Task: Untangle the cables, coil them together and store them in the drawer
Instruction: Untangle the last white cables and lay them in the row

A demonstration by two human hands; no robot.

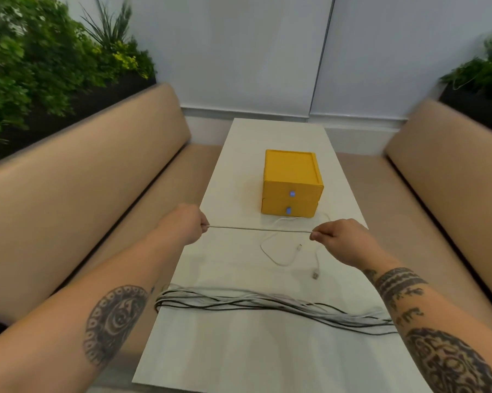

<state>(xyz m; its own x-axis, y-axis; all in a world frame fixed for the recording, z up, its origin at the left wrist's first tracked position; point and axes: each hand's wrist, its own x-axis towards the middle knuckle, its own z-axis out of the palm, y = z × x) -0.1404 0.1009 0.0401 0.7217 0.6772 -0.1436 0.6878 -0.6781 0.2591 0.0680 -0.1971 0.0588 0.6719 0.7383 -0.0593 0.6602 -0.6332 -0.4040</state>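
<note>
- My left hand (186,225) and right hand (338,239) each pinch the same pale cable (259,229) between curled fingers. The length between them is pulled straight and held just above the worktop (239,350).
- I hold it taut and off the surface so I can judge whether it runs free of kinks and of the other leads before it joins the rest.
- Below that span, slack white cable (270,256) loops on the worktop with a USB plug (315,275) at one end. I cannot tell whether this is the tail of the one I hold or a separate lead.
- The sorted bundle (267,303) of grey and dark cables lies in long parallel runs from the left edge to the right edge, toward the near end. Laid out like that, it looks ready to be coiled as one.
- The yellow drawer unit (291,182) stands midway along the worktop, both drawers closed, just beyond the slack. It is close enough to reach, yet clear of the cables.
- My judgement: untangling is nearly done, while coiling and storing are not yet begun.
</note>
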